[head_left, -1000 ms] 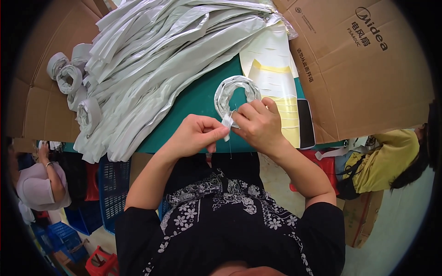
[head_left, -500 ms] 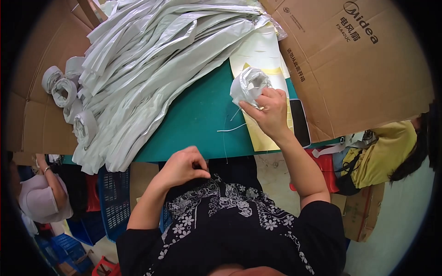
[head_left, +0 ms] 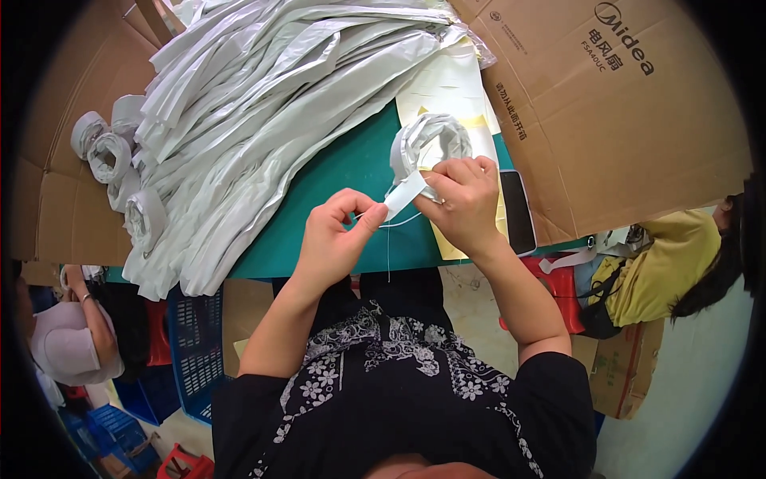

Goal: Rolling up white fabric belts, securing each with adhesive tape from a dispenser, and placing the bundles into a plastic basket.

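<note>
My right hand is closed on the near side of a loose roll of white strip, holding it up over the table. A short, flat white tab runs from the roll to my left hand, which pinches its lower end between thumb and finger. Whether the tab is the strip's own end or a separate label, I cannot tell. Below it, a white string curves between my hands. Yellow-and-white paper sheets lie beneath the roll.
Long white strips are heaped across the green tabletop. Several finished-looking rolls sit at the left by a cardboard wall. A phone lies against the right-hand cardboard. Other people sit on both sides; a blue crate stands below.
My left hand has risen from near my body to the roll and now pinches the white tab. The roll, still in my right hand, has turned so its round opening shows more.
</note>
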{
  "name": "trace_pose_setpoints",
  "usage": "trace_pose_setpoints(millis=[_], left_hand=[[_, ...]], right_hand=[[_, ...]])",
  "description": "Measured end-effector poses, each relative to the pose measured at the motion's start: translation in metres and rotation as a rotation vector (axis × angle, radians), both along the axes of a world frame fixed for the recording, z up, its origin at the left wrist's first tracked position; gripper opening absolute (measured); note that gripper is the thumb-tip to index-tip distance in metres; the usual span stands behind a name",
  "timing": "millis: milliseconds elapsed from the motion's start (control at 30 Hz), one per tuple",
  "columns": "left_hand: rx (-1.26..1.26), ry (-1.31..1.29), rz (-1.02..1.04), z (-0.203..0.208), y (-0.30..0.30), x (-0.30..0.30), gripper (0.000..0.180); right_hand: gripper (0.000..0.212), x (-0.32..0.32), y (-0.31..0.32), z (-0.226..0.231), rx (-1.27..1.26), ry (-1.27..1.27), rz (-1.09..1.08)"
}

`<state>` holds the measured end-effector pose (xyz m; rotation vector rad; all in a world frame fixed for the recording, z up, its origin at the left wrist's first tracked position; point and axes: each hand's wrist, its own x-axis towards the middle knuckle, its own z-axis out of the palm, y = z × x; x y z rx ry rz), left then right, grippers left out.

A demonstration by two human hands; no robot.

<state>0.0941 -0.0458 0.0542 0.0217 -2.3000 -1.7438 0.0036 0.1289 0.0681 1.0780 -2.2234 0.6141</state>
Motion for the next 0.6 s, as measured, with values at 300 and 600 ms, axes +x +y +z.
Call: trace_pose_setpoints(millis=[300, 600], left_hand=[[0.220, -0.087, -0.042, -0.034, 0.005, -0.007, 0.018], [0.587, -0.083, -0.060, -0.056, 0.001, -0.009, 0.018]], right_hand=[[0.012, 0.018, -0.008, -0.007, -0.322, -0.868, 0.153], [0.015, 0.015, -0.007, -0.016, -0.198, -1.032, 0.214]])
